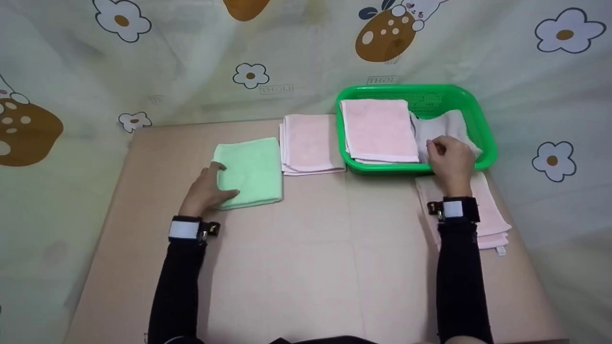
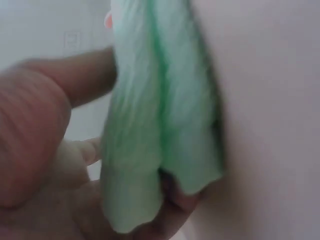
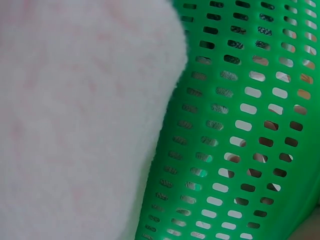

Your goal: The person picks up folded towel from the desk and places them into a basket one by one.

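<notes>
Probably soft and light, the green towel (image 1: pixel 251 171) handles best where the left hand (image 1: pixel 205 188) grips its edge. I cannot tell the right hand's (image 1: pixel 452 161) grip

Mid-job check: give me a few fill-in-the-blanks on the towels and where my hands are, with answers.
1. The left hand is at the edge of a towel whose colour is ____.
2. In the head view, the right hand is at the ____ end of the basket.
3. In that view, inside the basket, the pink towel lies to the ____ of the pale towel.
4. The sleeves are coloured ____.

Missing words: green; right; left; black.
</notes>
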Demonstrator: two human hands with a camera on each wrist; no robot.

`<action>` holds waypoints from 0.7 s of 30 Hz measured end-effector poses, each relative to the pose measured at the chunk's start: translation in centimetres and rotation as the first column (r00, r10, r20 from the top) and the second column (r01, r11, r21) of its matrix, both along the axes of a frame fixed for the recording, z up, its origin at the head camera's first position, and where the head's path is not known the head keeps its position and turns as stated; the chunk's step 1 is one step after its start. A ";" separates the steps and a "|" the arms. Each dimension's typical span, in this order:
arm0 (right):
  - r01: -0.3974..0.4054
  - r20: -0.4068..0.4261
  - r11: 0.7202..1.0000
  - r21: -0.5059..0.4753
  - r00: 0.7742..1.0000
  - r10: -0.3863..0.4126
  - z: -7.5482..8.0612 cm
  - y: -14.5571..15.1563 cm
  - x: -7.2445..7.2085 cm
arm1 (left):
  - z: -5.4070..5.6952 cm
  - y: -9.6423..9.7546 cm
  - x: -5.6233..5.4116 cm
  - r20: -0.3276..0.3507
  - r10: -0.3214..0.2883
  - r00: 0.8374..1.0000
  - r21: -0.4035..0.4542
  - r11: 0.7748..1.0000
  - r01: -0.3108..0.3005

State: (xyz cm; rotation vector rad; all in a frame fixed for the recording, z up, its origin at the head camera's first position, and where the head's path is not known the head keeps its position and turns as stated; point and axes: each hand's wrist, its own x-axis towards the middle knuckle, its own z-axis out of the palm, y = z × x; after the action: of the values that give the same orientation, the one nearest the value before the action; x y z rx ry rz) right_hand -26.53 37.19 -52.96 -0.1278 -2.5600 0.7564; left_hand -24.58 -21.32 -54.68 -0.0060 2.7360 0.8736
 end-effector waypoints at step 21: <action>-0.008 -0.017 1.000 -0.007 1.000 0.008 0.0 0.1 -0.1 | 0.6 8.0 5.9 0.089 -0.229 0.969 -0.066 0.970 0.235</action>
State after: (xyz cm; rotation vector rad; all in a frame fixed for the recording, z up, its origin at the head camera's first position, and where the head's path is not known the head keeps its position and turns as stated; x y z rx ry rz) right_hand -26.63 37.26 -52.96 -0.1133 -2.5439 0.7660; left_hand -18.70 -13.30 -54.07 0.2539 2.6248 0.6890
